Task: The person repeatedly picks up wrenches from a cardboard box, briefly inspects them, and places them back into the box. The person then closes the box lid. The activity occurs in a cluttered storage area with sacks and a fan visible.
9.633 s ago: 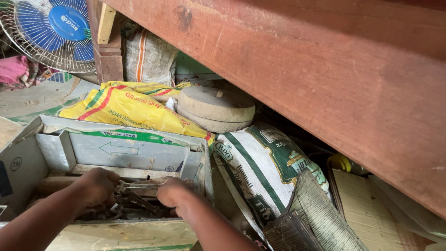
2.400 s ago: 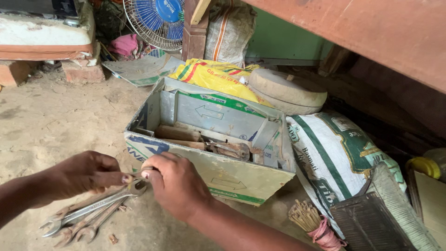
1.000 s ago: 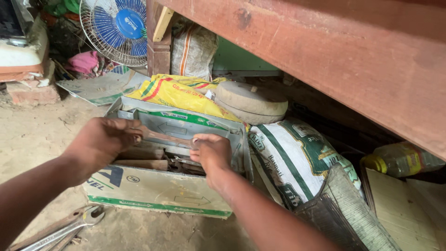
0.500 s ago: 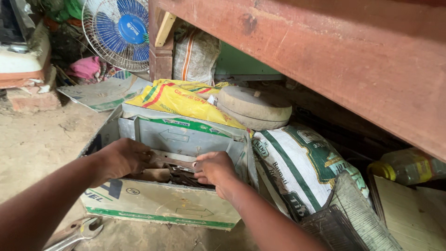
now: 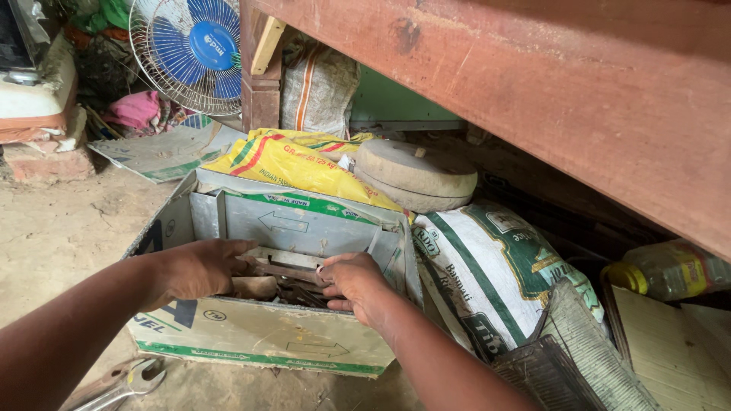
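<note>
In the head view both hands are down inside the open cardboard box [image 5: 251, 346] on the dirt floor: the left hand [image 5: 199, 268] curled over rusty metal tools [image 5: 285, 280] in the box, the right hand [image 5: 352, 280] resting on the same pile, though whether either has closed on a piece cannot be told. Such iron pieces are likely heavy, stiff and rough with rust, best taken by the shank rather than by sharp or jagged ends, while the box walls look thin and liable to buckle.

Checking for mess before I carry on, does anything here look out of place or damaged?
Yes. Wrenches lie on the dirt floor outside the cardboard box, not with the rusty tools inside it, where both hands reach.
</note>
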